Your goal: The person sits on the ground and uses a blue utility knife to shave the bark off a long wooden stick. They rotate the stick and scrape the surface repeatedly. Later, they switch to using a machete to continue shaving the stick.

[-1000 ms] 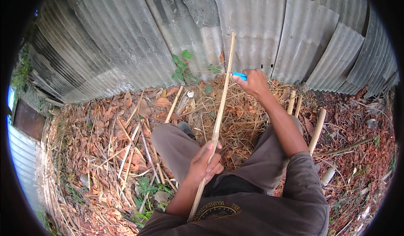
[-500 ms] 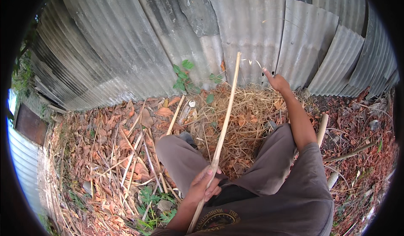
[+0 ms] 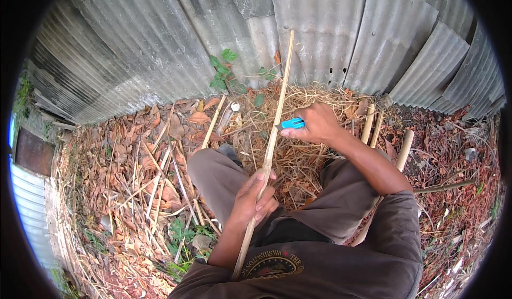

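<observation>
A long pale wooden stick [image 3: 270, 144] runs slantwise from beside my body up toward the metal wall, its far end raised. My left hand [image 3: 249, 202] is closed around its lower part, over my lap. In my closed right hand [image 3: 320, 124] is a blue utility knife [image 3: 293, 123]. The knife's blade end meets the stick's right side, about midway along it. Most of the knife handle is hidden inside my fingers. The stick's upper part looks lighter and shaved.
Corrugated metal sheets [image 3: 320, 37] form a wall in front. Loose shavings [image 3: 304, 163] lie between my bent knees. Thin sticks [image 3: 160, 184] are scattered over dry leaves at left. Thicker poles [image 3: 405, 148] lie at right. A small green plant [image 3: 220, 72] grows by the wall.
My right hand has come back from near the wall to the stick, and the blue knife now shows at it. Flying shavings near the stick's tip are gone.
</observation>
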Motion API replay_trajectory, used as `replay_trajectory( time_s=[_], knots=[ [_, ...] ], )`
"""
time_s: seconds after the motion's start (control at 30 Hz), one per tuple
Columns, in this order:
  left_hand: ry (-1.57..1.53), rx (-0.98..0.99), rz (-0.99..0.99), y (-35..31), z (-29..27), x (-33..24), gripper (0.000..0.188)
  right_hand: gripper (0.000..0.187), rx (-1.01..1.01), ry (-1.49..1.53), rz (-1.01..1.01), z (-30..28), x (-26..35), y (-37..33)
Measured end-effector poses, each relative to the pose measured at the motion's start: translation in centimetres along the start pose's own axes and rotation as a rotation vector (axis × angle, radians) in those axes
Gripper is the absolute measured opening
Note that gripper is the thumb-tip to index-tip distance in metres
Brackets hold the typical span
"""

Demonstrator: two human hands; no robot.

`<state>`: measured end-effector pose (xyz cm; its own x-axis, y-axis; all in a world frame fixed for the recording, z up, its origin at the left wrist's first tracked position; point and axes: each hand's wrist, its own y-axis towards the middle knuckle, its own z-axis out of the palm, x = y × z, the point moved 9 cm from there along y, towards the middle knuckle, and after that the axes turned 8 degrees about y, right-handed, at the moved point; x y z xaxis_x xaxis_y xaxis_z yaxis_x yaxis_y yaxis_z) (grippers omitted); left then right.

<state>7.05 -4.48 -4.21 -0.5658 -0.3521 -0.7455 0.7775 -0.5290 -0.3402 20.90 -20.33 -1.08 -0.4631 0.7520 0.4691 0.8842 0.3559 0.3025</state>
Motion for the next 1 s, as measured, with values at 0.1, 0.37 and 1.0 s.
replay_trajectory(
  time_s=[0.1, 0.37, 1.0],
  knots=[
    [-0.029, -0.020, -0.019, -0.5, -0.3, 0.1, 0.031, 0.079, -0.058, -0.093, -0.075, -0.3, 0.1, 1.1],
    [-0.001, -0.009, -0.014, -1.6, -0.2, -0.4, 0.031, 0.081, -0.256, -0.081, 0.171, -3.8, -5.4, 5.3],
    [0.203, -0.082, 0.068, -2.4, -3.3, -0.1, 0.031, 0.087, -0.043, 0.045, 0.350, -4.0, -6.6, 1.4]
  ],
)
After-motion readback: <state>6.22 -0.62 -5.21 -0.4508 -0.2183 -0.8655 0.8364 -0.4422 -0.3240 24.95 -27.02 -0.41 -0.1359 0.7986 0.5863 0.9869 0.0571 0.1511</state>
